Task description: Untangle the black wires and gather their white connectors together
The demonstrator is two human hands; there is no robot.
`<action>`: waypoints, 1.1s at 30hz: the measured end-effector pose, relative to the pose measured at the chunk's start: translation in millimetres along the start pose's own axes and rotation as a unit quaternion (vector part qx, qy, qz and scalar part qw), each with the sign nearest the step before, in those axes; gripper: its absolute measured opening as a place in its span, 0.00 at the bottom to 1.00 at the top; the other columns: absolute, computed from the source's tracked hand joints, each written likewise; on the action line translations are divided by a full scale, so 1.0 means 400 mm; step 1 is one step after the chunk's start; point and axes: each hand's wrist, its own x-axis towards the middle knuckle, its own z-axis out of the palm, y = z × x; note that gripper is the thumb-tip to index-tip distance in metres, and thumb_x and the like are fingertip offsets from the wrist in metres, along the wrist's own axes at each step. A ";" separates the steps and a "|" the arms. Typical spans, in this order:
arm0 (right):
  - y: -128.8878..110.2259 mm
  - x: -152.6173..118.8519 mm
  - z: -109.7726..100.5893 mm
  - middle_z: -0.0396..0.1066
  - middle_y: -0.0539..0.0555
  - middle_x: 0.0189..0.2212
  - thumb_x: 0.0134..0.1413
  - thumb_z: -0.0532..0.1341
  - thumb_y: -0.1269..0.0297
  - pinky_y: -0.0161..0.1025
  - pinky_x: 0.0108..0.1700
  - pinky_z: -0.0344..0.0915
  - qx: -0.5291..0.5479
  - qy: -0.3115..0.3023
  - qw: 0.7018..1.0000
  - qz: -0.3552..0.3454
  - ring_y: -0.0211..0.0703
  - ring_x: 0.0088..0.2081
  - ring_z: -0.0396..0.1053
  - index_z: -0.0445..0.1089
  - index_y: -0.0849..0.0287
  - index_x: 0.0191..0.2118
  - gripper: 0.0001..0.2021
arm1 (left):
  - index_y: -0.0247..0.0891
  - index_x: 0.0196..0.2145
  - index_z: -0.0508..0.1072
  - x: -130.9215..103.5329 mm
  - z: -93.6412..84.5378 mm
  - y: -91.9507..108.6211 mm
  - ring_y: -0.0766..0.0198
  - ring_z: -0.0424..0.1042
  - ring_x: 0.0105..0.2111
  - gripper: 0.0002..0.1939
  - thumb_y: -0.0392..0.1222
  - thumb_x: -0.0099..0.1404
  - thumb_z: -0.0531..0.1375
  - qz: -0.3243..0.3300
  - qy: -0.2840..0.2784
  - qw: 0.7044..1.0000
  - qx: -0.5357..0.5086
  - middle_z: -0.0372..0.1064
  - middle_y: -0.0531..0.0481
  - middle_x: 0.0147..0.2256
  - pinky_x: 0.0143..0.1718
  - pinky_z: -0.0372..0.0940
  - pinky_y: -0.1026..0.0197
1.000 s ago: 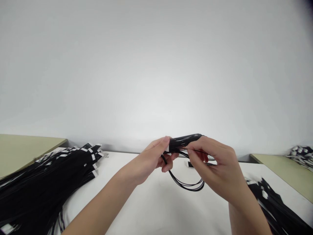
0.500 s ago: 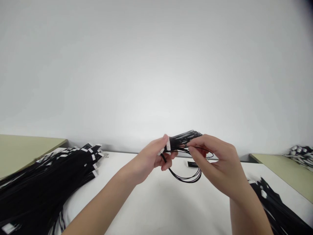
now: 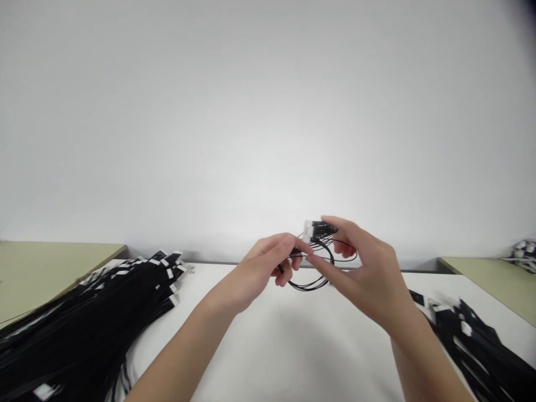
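Observation:
Above the white table (image 3: pixel 268 346), my left hand (image 3: pixel 270 265) is closed on part of a black cable harness (image 3: pixel 307 286), whose thin wires loop down between my hands. My right hand (image 3: pixel 355 251) is closed around the harness's bundled black wires, its fingers behind them and its thumb reaching toward my left fingertips. A white connector (image 3: pixel 309 230) shows at the left end of that bundle, above my left fingertips. One thin wire curves out in front of my right palm. My fingers partly hide the harness.
A large pile of black cables with white connectors (image 3: pixel 96 312) lies at the left. A smaller cable pile (image 3: pixel 477 346) is at the right. Green surfaces (image 3: pixel 50 262) flank the table, the right one holding more black-and-white pieces (image 3: pixel 523 254). A pale wall (image 3: pixel 268 111) stands behind.
The connector end has come out of my left fingers and now points up by my right hand. My right thumb has moved left, close to my left fingertips. The view has shifted slightly.

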 end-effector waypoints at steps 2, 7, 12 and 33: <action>0.006 0.006 0.009 0.62 0.48 0.25 0.49 0.66 0.55 0.37 0.30 0.63 0.021 0.024 0.999 0.015 0.37 0.26 0.60 0.67 0.55 0.46 0.19 | 0.38 0.42 0.72 -0.001 0.004 -0.001 0.71 0.57 0.24 0.19 0.54 0.69 0.49 0.012 0.010 1.000 0.021 0.61 0.52 0.30 0.30 0.54 0.63; 0.016 0.016 0.009 0.63 0.47 0.24 0.49 0.65 0.57 0.36 0.31 0.64 0.093 0.126 0.981 0.114 0.36 0.26 0.61 0.69 0.55 0.39 0.12 | 0.42 0.46 0.72 -0.010 0.005 -0.004 0.64 0.67 0.37 0.17 0.49 0.70 0.49 0.030 0.051 0.995 0.086 0.68 0.48 0.35 0.32 0.59 0.63; 0.057 0.027 -0.007 0.70 0.54 0.34 0.57 0.58 0.52 0.41 0.36 0.68 0.117 0.214 0.955 0.170 0.43 0.34 0.69 0.73 0.55 0.44 0.15 | 0.45 0.52 0.69 -0.015 -0.002 0.002 0.59 0.68 0.48 0.17 0.42 0.70 0.47 0.042 0.039 0.994 0.096 0.70 0.46 0.44 0.36 0.64 0.62; 0.053 0.026 -0.079 0.72 0.50 0.50 0.66 0.47 0.55 0.49 0.54 0.69 0.606 0.168 0.740 0.240 0.41 0.52 0.70 0.71 0.51 0.39 0.16 | 0.39 0.63 0.55 0.016 0.020 -0.064 0.55 0.57 0.58 0.26 0.35 0.68 0.48 0.238 0.238 0.792 0.510 0.59 0.42 0.58 0.59 0.53 0.49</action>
